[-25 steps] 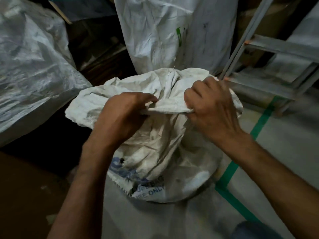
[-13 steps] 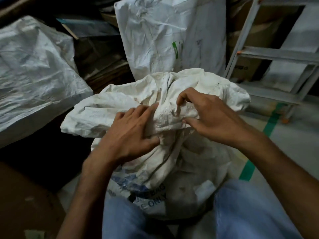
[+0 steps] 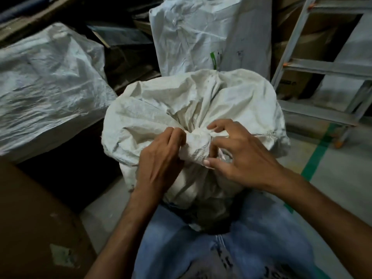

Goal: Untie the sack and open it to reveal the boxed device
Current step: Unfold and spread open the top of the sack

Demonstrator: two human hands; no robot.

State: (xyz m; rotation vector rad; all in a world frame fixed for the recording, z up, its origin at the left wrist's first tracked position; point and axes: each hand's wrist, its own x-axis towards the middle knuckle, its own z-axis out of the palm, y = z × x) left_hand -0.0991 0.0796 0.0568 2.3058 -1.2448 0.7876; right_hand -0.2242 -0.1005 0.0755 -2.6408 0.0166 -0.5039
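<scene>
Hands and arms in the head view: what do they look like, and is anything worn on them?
Both are bare: the left hand and right hand wear no gloves, and no ring, watch or band shows. The left forearm and right forearm are uncovered to the frame's edge, no sleeve in view. Nails are short. Light blue jeans cover the legs.

A bulging white woven bag (image 3: 46,81) lies at 10 o'clock, and a taller bag (image 3: 201,33) (green mark on its front) stands at 12. A metal ladder (image 3: 326,69) is at 2, green floor tape (image 3: 315,158) at 3, and a brown carton (image 3: 30,218) at 8.
</scene>
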